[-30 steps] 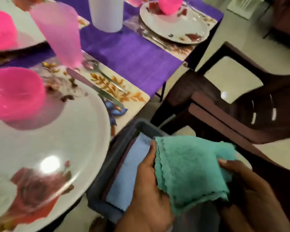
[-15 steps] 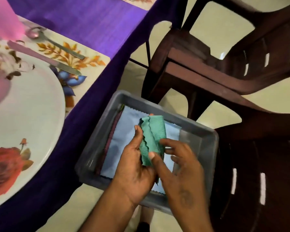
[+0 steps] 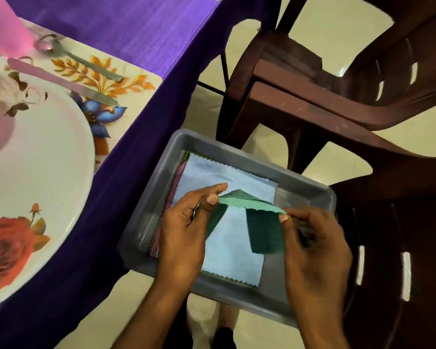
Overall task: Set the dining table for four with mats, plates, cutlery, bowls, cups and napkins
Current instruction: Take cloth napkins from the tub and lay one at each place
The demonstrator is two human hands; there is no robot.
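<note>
Both hands work over the grey tray [image 3: 310, 195], beside the table's right edge. The left hand [image 3: 184, 230] and right hand [image 3: 312, 245] each pinch an end of the green napkin [image 3: 264, 233], stretching it above the blue napkin [image 3: 227, 245]. The near setting already has its mat [image 3: 136, 84], plate [image 3: 43, 172], knife [image 3: 61, 81] and spoon [image 3: 81, 59]; I judge its napkin is what remains.

Green napkin [image 3: 264, 233], light-blue napkin [image 3: 227, 250], grey tray [image 3: 305, 195], purple cloth [image 3: 136, 28], floral mat [image 3: 103, 79], rose-print white plate [image 3: 43, 172], pink cup [image 3: 3, 28].
</note>
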